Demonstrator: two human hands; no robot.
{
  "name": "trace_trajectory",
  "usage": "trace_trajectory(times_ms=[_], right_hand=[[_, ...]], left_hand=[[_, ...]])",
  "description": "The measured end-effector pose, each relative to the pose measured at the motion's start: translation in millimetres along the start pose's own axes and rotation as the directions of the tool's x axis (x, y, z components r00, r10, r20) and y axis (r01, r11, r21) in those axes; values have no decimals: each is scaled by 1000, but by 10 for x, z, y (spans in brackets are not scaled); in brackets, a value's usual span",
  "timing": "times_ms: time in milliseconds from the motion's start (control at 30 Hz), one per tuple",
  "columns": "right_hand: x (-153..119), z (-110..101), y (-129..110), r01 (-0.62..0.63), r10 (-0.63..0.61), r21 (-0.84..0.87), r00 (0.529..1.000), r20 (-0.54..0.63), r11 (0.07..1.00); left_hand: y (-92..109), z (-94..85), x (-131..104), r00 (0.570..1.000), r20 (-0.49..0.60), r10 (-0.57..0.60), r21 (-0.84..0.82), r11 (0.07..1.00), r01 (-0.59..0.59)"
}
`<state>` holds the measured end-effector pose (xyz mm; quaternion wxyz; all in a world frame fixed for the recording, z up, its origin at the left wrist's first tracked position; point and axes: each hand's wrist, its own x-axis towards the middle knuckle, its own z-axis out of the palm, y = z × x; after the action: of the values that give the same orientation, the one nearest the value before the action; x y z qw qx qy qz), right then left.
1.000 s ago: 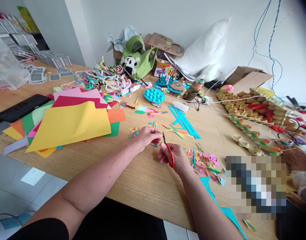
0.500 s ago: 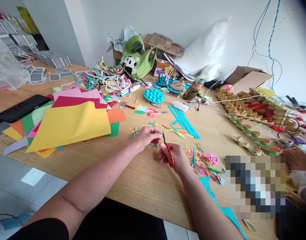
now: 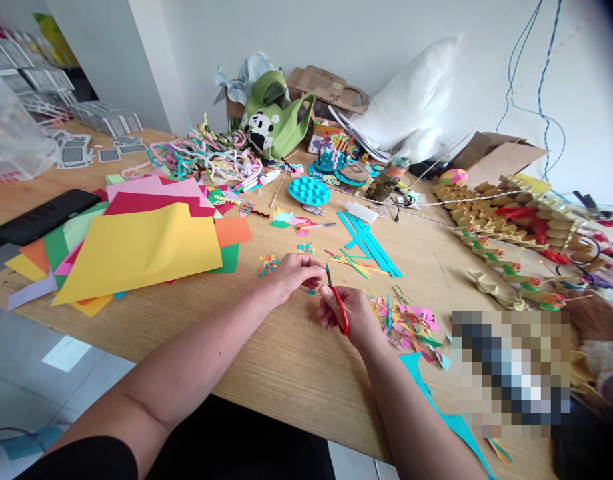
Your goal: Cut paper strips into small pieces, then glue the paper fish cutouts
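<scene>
Red-handled scissors (image 3: pixel 341 319) are gripped in my right hand (image 3: pixel 357 316), their blades pointing up and away from me. My left hand (image 3: pixel 295 273) is closed in a pinch just left of the blade tips. A tiny piece of blue paper (image 3: pixel 325 269) shows at its fingertips, right beside the blades. Under the left hand lies a small blue paper square (image 3: pixel 311 291). Beyond and left of that hand are little piles of coloured paper bits (image 3: pixel 269 265). Thin paper strips (image 3: pixel 359 265) and wider blue strips (image 3: pixel 370 243) lie past the scissors.
Stacked coloured paper sheets (image 3: pixel 151 240) cover the left side. Paper scraps (image 3: pixel 403 327) lie right of my right hand. Behind are a round blue paper piece (image 3: pixel 309 191), a white bottle (image 3: pixel 361 212), a glass jar (image 3: pixel 387 180) and a green panda bag (image 3: pixel 276 123). Egg cartons (image 3: pixel 516 220) stand far right.
</scene>
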<state>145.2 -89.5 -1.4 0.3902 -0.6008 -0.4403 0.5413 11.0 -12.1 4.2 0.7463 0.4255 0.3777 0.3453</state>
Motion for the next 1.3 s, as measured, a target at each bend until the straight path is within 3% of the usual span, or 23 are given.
trace_trajectory(times_ms=[500, 1300], right_hand=[[-11, -7, -31, -32, 32, -6, 999, 28, 999], [-13, -34, -4, -36, 37, -33, 999, 31, 999]], left_hand=[[10, -7, 7, 998, -14, 68, 108, 992, -66], [-25, -60, 62, 997, -8, 81, 76, 994, -80]])
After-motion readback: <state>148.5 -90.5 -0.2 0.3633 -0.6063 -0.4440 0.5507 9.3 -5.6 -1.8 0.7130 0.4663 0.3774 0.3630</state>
